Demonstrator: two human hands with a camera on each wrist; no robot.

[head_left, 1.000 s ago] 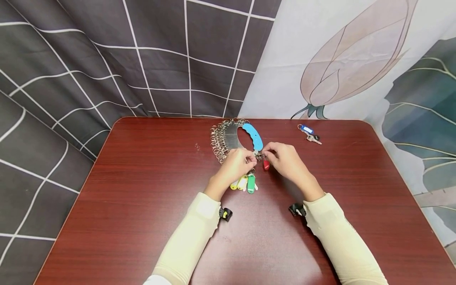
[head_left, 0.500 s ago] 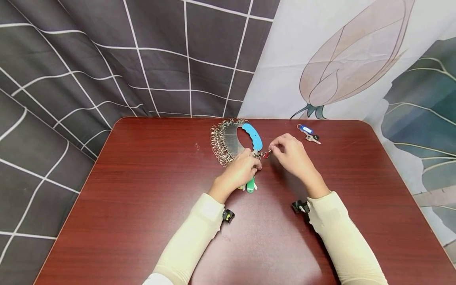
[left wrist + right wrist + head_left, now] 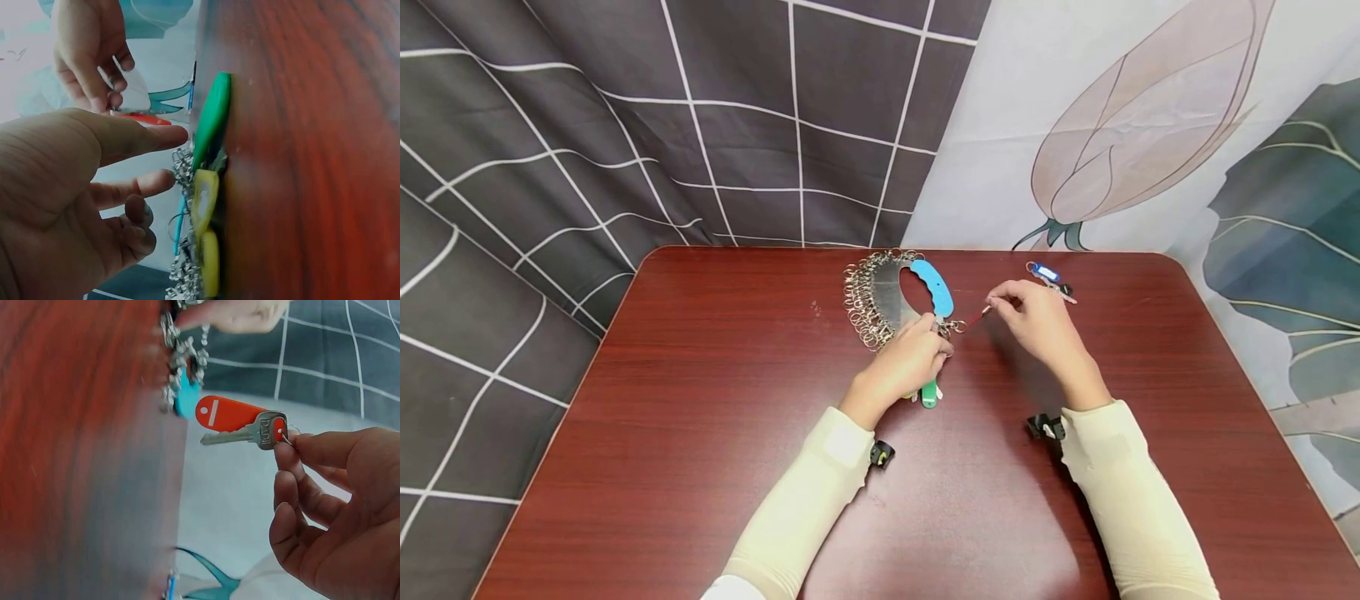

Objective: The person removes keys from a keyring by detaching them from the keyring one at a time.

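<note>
My right hand pinches the small ring of a key with a red key tag. Both hang clear of the tabletop, to the right of a curved metal key holder with a blue handle and several clips and rings along its edge. My left hand lies over the holder's near end, thumb and forefinger extended and apart, touching the metal clips. Beneath it, a green key tag and yellow key tags lie on the table, partly hidden in the head view.
A blue-tagged key set lies at the back right of the reddish-brown wooden table. Behind the table hangs a dark grid-patterned curtain beside a pale cloth with a large printed bud.
My right hand has moved right and slightly away, drawing the red-tagged key off from the holder. The left hand has shifted slightly right and now covers most of the yellow tags.
</note>
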